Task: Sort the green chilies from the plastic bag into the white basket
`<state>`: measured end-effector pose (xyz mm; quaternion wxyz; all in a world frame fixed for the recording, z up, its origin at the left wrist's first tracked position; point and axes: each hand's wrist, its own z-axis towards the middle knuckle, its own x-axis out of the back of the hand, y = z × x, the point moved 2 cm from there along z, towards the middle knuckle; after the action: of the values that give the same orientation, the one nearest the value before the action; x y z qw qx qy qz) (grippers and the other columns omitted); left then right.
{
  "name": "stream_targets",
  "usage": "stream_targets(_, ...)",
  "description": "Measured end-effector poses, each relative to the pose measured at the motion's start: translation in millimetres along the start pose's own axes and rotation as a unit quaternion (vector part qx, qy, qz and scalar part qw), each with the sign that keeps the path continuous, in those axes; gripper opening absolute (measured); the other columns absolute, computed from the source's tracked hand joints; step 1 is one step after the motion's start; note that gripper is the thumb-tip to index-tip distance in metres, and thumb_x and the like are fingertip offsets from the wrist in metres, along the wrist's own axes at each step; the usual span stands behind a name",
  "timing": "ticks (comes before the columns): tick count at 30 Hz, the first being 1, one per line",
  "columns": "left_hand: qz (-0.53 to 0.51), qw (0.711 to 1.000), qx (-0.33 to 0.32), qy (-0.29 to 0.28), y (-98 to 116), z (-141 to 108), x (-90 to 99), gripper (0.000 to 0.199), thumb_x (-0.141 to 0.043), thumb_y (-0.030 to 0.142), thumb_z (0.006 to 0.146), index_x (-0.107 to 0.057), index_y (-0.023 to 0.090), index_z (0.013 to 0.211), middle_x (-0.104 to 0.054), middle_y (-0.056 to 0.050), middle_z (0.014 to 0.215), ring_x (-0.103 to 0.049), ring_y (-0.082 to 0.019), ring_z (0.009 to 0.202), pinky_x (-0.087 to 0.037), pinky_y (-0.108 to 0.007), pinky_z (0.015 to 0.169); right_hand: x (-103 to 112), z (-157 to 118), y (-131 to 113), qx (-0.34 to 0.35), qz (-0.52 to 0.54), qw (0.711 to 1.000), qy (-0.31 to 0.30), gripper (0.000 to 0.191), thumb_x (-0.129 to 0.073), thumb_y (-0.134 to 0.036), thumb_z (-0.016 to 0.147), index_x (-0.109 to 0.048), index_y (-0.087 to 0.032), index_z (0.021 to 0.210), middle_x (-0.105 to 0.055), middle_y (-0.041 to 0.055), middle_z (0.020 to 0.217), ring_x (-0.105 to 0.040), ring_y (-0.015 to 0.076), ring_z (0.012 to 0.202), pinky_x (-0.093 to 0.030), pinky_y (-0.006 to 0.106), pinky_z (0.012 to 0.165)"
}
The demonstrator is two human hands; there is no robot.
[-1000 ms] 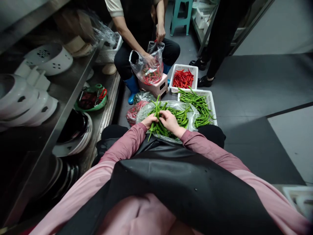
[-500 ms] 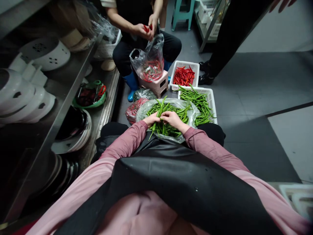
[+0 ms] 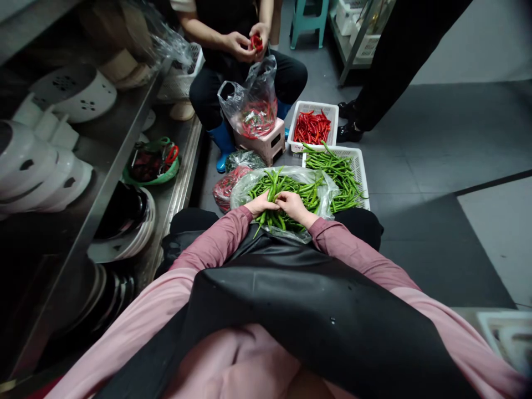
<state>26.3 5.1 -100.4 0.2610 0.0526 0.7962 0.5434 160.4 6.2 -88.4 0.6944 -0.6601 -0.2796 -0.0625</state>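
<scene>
Several green chillies point(image 3: 273, 185) stand up out of my left hand point(image 3: 260, 204), whose fingers are wrapped round them. Against them, my right hand point(image 3: 291, 204) pinches at the same bunch with its fingertips; what exactly it grips is too small to tell. Both hands are over an open clear plastic bag point(image 3: 241, 195) full of green chillies, between my knees. Just beyond it to the right, a white basket point(image 3: 361, 166) holds more green chillies point(image 3: 338, 176). Behind that is a smaller white basket point(image 3: 334, 117) with red chillies point(image 3: 312, 127).
A seated person point(image 3: 245, 41) opposite handles red chillies above a plastic bag point(image 3: 261, 108) on a pink stool point(image 3: 266, 147). Another person's dark legs point(image 3: 378, 72) stand at the right. Metal shelves point(image 3: 110, 160) with dishes line the left. Tied bags point(image 3: 228, 185) lie beside my bag.
My hands stay over the bag, with the right fingertips slightly shifted against the bunch. The seated person's hands have moved up with red chillies. The standing person's hand has left the view.
</scene>
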Motion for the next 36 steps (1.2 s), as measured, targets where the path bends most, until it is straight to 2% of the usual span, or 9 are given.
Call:
stream_targets(5,-0.007,1.0,0.0,0.012,-1.6,3.6,-1.5,0.054,-0.076,0.011,0.044,-0.057,0.012,0.095,-0.066,-0.004,0.084,-0.062,-0.019,0.082,-0.045,-0.031,0.078,-0.7,0.2,-0.1,0.02,-0.013,0.999,0.021,0.008,-0.053,-0.013,0.071,-0.06,-0.015,0.072,-0.061,0.0005,0.066,-0.053,0.0117,0.06,-0.042,0.024,0.063)
stream_targets(10,-0.066,0.994,0.016,0.087,7.5,4.8,10.5,0.038,-0.07,0.015,0.051,-0.06,0.01,0.087,-0.063,-0.003,0.07,-0.062,-0.019,0.072,-0.047,-0.031,0.073,7.9,-4.4,-3.3,0.027,0.056,0.995,0.074,0.008,-0.053,-0.023,0.074,-0.056,-0.016,0.076,-0.055,-0.0011,0.064,-0.05,0.0106,0.058,-0.042,0.023,0.059)
stream_targets(16,-0.209,0.977,0.024,0.027,31.7,-3.1,20.4,0.04,-0.061,0.008,0.057,-0.06,0.009,0.097,-0.059,0.0,0.071,-0.059,-0.012,0.065,-0.049,-0.026,0.067,27.1,3.0,5.4,-0.046,0.165,0.969,0.176,0.019,-0.047,-0.035,0.082,-0.05,-0.018,0.088,-0.049,-0.0029,0.061,-0.05,0.0114,0.054,-0.043,0.024,0.054)
stream_targets(19,-0.256,0.966,0.021,0.031,39.4,-6.3,22.4,0.039,-0.059,0.009,0.061,-0.06,0.009,0.1,-0.056,0.0,0.071,-0.058,-0.011,0.065,-0.049,-0.025,0.066,41.4,8.7,18.1,-0.064,0.086,0.975,0.192,0.011,-0.051,-0.026,0.078,-0.054,-0.017,0.082,-0.051,-0.0022,0.061,-0.051,0.0122,0.057,-0.045,0.026,0.06)
stream_targets(22,-0.267,0.962,-0.005,0.061,51.1,-6.0,27.2,0.033,-0.056,0.016,0.069,-0.059,0.011,0.102,-0.056,0.0,0.071,-0.058,-0.011,0.066,-0.049,-0.027,0.069,49.5,8.4,27.8,-0.077,-0.054,0.986,0.136,0.008,-0.056,-0.011,0.067,-0.061,-0.015,0.072,-0.056,0.0003,0.064,-0.053,0.0135,0.065,-0.046,0.029,0.073)
stream_targets(25,-0.265,0.958,-0.033,0.1,67.5,-5.0,34.1,0.027,-0.051,0.019,0.074,-0.058,0.012,0.1,-0.055,-0.001,0.069,-0.057,-0.012,0.064,-0.049,-0.029,0.07,51.1,2.8,20.8,-0.036,-0.078,0.994,0.066,0.02,-0.056,-0.006,0.067,-0.068,-0.014,0.081,-0.065,0.0053,0.083,-0.057,0.0145,0.078,-0.045,0.03,0.081)
stream_targets(28,-0.279,0.953,-0.058,0.107,81.7,-5.7,38.1,0.025,-0.048,0.018,0.075,-0.058,0.012,0.098,-0.053,0.0,0.068,-0.054,-0.01,0.061,-0.049,-0.027,0.069,51.5,-5.2,2.7,-0.057,0.029,0.997,-0.038,0.02,-0.053,-0.021,0.081,-0.07,-0.014,0.091,-0.069,0.0069,0.088,-0.058,0.0123,0.071,-0.047,0.025,0.067)
stream_targets(31,-0.282,0.952,-0.074,0.097,88.0,-6.8,37.2,0.025,-0.048,0.018,0.076,-0.058,0.012,0.098,-0.051,0.001,0.067,-0.052,-0.009,0.059,-0.048,-0.025,0.066,51.2,-13.7,-14.8,-0.12,0.168,0.96,-0.19,0.029,-0.056,-0.037,0.083,-0.069,-0.012,0.087,-0.068,0.0051,0.077,-0.055,0.0084,0.055,-0.043,0.02,0.051)
stream_targets(36,-0.25,0.96,-0.058,0.107,87.4,-4.5,29.7,0.023,-0.049,0.023,0.079,-0.058,0.015,0.098,-0.048,0.001,0.066,-0.052,-0.009,0.056,-0.049,-0.026,0.067,47.5,-22.8,-27.5,-0.169,0.313,0.896,-0.267,0.035,-0.066,-0.043,0.075,-0.068,-0.01,0.083,-0.058,-0.0009,0.059,-0.051,0.0053,0.047,-0.04,0.017,0.045)
